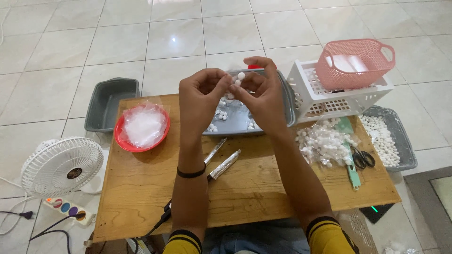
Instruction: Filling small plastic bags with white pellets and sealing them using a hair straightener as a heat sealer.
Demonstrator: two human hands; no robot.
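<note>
Raised hands (233, 89) hide much of the grey tray (287, 101) behind them.

White balls (240, 78), grey tray (287, 101), red bowl (121, 141), pink basket (354, 61) on white crate (301, 84), yellow-black striped cuffs (326, 230), pale wood table (141, 188).

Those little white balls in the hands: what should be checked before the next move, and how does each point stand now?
1. Small white balls pinched between fingertips of left hand and right hand: ok.
2. Hands raised over the grey tray, so a dropped ball lands inside: ok.
3. More balls in the tray: ok.
4. Clear bag of balls beside the right forearm: ok.
5. Scissors lying clear of both hands: ok.
6. How many balls are held: cannot tell.
</note>
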